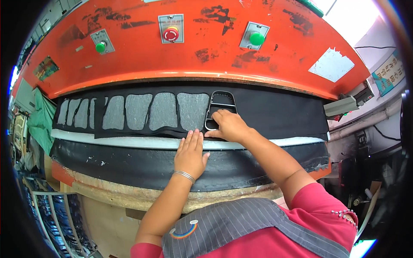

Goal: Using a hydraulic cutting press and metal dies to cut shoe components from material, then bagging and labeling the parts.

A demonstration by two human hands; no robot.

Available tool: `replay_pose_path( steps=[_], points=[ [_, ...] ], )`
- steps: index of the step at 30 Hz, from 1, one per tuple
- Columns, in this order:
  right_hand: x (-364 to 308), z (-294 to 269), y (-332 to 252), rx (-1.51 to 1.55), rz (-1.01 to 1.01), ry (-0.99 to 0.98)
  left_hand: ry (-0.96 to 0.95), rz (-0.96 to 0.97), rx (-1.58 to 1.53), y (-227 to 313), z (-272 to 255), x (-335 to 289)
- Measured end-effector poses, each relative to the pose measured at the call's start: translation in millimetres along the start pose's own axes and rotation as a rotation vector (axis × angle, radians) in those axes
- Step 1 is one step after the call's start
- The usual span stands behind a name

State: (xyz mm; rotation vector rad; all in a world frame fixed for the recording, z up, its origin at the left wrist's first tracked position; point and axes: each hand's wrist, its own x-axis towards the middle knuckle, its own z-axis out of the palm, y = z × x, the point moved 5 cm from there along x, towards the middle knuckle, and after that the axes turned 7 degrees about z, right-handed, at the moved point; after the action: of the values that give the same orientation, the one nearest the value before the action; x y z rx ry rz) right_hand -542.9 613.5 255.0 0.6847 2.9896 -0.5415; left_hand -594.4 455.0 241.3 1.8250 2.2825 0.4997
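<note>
A steel cutting die [223, 105], shaped like a rounded frame with crossbars, stands on a black sheet [279, 112]. My right hand [232, 126] grips its near part, with the fingers curled inside the frame and the thumb low by the sheet's near edge. The die sits just right of a row of cut-out openings [193, 111], through which a grey surface shows. My left hand [189, 155] lies flat, fingers outstretched and pointing away from me, with its fingertips at the sheet's near edge beside the last opening.
Behind the sheet rises an orange machine beam [206, 60] with a red button [171, 33] and green buttons [257, 38] on it. A pale strip [129, 141] runs along the sheet's near side. Closer to me is a black padded ledge [120, 165] with a worn wooden edge.
</note>
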Motion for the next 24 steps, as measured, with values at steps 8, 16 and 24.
replay_pose_path(
  steps=[8,16,24],
  points=[
    [-16,-87,18,0.544,0.028,0.066,0.035,0.030,-0.049,-5,1,-7],
    [-117,-41,-51,0.680,-0.303,0.125,-0.021,-0.298,-2.379,58,-21,0],
    [-155,3,-44,2.011,0.608,0.086,0.097,0.338,-0.773,80,-19,-32]
  ],
)
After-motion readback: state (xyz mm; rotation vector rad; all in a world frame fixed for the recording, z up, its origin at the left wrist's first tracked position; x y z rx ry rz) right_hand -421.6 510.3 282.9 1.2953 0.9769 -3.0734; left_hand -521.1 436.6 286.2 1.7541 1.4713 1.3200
